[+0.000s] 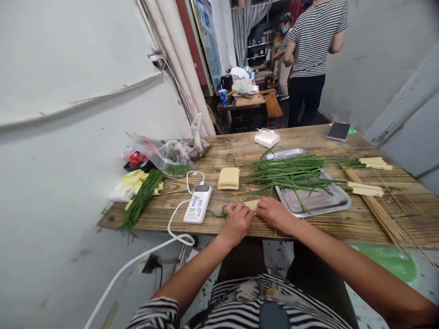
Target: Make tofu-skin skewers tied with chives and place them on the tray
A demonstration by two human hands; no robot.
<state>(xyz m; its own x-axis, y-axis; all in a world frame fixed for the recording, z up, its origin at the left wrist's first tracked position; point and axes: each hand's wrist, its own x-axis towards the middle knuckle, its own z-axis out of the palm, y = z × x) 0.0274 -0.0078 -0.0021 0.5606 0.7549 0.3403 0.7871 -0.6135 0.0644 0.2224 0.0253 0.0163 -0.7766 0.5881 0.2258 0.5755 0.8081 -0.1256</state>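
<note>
At the table's near edge, my left hand [238,221] and my right hand [276,214] are closed on the two ends of a pale tofu-skin sheet [253,204], which looks partly rolled. Green chive ends [224,211] stick out past my left fingers; what lies inside the roll is hidden. Just beyond sits a square stack of tofu-skin sheets [228,177]. Loose chives [290,171] lie across a metal tray [334,205] to the right. Finished-looking tofu-skin rolls [365,188] with chives poking out rest at the tray's right side.
Bamboo skewers [373,208] lie at the right. A white power bank [198,204] with a cable, a chive bundle [142,201] and plastic bags [174,157] occupy the left. Farther back are a tissue pack [266,138] and a phone [339,131]. Two people stand beyond the table.
</note>
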